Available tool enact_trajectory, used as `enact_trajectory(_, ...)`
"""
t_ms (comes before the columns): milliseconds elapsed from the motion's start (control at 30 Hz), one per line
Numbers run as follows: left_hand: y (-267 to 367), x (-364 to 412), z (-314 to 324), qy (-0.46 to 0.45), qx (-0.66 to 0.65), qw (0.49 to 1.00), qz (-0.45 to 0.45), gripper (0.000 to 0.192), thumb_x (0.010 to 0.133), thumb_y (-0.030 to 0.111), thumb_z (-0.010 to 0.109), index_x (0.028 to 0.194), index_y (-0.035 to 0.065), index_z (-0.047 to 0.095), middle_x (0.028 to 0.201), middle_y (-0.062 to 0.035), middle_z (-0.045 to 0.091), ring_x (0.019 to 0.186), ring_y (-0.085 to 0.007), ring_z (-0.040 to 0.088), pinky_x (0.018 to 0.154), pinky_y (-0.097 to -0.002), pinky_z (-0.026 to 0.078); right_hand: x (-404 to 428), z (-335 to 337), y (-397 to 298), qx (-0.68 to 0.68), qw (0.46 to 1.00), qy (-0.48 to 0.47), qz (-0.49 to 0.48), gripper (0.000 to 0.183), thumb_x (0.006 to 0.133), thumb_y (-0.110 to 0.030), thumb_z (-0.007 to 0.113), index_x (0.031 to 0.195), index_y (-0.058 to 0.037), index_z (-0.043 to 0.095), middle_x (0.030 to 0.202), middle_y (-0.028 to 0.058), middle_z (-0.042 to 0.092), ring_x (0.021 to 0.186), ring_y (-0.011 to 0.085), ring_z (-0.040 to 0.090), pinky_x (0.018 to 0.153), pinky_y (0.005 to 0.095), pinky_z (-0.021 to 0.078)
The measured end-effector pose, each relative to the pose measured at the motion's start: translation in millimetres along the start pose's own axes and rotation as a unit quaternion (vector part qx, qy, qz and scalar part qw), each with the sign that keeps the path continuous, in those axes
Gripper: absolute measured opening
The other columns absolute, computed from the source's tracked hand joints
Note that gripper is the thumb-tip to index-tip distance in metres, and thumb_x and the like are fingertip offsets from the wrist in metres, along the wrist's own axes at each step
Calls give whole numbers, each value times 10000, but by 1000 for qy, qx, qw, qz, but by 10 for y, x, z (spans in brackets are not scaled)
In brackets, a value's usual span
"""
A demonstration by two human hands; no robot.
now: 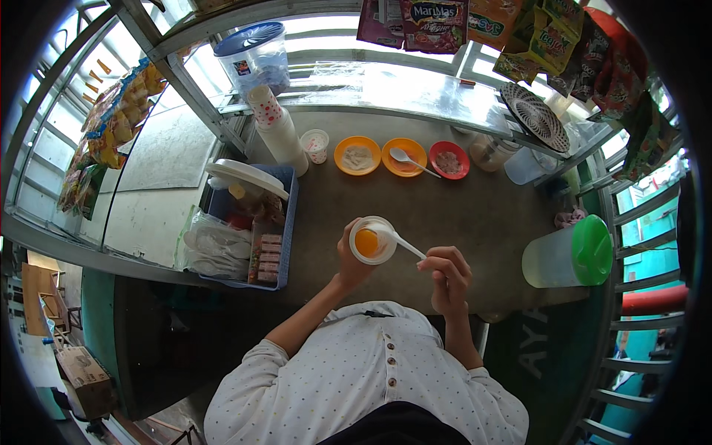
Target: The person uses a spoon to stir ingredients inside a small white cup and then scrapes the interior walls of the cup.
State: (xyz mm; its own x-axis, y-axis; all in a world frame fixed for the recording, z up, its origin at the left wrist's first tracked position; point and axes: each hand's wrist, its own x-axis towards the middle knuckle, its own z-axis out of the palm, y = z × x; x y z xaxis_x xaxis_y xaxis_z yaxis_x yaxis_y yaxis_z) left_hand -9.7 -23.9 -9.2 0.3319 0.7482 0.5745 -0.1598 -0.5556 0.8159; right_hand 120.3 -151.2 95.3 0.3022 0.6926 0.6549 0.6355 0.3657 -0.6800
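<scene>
A white cup (373, 260) is gripped by my left hand (354, 267) above the dark counter. Inside it lies something round and orange-yellow, like an egg yolk (366, 242). My right hand (448, 276) pinches the handle of a white spoon (410, 245), whose bowl dips into the cup. Beyond the cup, two orange-yellow saucers and a red one stand in a row. The left saucer (337, 157) bears a pale substance, the middle saucer (397, 172) a second white spoon (409, 158), and the red saucer (464, 168) a pinkish substance.
A blue basket (292, 222) holds a bag of plastic spoons (214, 245) and small boxes. Stacked cups (281, 136) and a single dotted cup (317, 150) stand behind it. At right is a green-lidded pitcher (550, 258). Drink sachets (435, 25) hang above a metal shelf (423, 94).
</scene>
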Motion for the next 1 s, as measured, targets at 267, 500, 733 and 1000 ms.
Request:
enact_trajectory(267, -9, -25, 25, 22, 35, 999, -25, 707, 622, 120, 858, 1190, 28, 448, 1003, -111, 620, 895, -222, 646, 786, -314, 522, -64, 75, 110, -120, 989, -28, -80, 73, 774, -167, 666, 831, -137, 632, 793, 11, 617, 643, 169, 572, 619, 313, 430)
enact_trajectory(500, -9, -48, 16, 6, 64, 998, 20, 753, 603, 142, 861, 1212, 38, 431, 1099, -126, 547, 983, -288, 572, 855, -383, 467, -40, 139, 111, -125, 988, -61, -71, 56, 780, -140, 663, 817, -140, 622, 778, 6, 620, 633, 165, 583, 616, 314, 430)
enact_trajectory(733, 37, 0, -46, -25, 157, 986, 47, 828, 621, 158, 845, 1276, 19, 357, 1181, -155, 465, 1035, -319, 527, 900, -410, 437, 24, -2, 55, -13, 998, -44, -35, 236, 925, -268, 545, 783, -100, 628, 711, 23, 629, 611, 175, 577, 616, 311, 422)
enact_trajectory(1000, 33, 22, 57, 21, 117, 991, 54, 776, 606, 161, 867, 1209, 54, 390, 1149, -152, 481, 1025, -311, 526, 856, -389, 455, 30, -70, 73, -91, 992, -9, -84, 287, 947, -324, 509, 796, -108, 624, 726, 13, 619, 610, 170, 562, 612, 312, 417)
